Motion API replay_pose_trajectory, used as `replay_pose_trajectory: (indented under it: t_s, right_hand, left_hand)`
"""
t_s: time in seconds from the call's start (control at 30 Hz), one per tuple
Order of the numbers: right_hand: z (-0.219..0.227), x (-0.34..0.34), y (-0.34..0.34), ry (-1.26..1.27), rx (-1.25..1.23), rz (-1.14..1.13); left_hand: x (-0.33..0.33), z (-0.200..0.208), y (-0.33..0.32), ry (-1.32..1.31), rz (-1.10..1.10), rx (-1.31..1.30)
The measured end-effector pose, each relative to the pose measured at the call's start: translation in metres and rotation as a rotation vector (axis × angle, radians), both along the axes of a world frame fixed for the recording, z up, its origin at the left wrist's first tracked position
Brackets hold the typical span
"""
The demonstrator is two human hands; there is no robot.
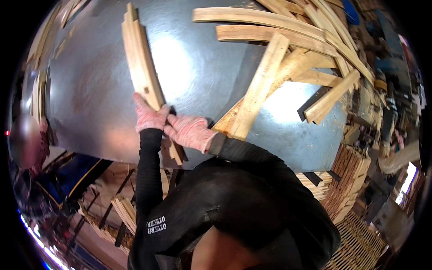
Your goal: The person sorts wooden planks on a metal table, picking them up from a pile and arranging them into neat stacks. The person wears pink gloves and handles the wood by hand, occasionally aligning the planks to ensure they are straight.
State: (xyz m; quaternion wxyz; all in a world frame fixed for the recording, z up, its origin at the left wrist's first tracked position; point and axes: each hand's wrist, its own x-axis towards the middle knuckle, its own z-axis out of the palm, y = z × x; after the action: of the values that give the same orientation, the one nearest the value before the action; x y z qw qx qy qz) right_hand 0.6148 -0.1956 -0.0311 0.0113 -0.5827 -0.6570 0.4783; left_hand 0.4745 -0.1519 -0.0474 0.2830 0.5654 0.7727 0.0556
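From the head view I see my left hand (150, 118) and right hand (189, 131), both gloved, closed together on the near end of a stack of wooden strips (141, 63) lying across the grey metal bench (94, 90) and reaching over its near edge. A loose pile of wooden slats (288, 49) crowds the bench's far right corner, its nearest slat ending just beside my right hand. Below the right edge stand stacked slats (348, 180); I see no containers.

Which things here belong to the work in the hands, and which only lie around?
In hand:
- stacked wooden slats on the metal table
- left hand and right hand, both gloved, gripping the stack's near end

Lying about:
- loose pile of slats on the table's right part
- bundled slats beside the table
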Motion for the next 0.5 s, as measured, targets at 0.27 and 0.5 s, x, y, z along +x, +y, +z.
replay_pose_trajectory:
  t_s: [0.27,0.5]
  right_hand:
    - [-0.02,0.186,0.013,-0.719,0.37,-0.89]
    - [-0.013,0.182,0.027,0.524,0.634,-1.053]
  left_hand:
    - [-0.061,-0.008,-0.027,0.156,0.003,0.088]
    - [-0.036,-0.003,-0.041,-0.328,-0.032,0.486]
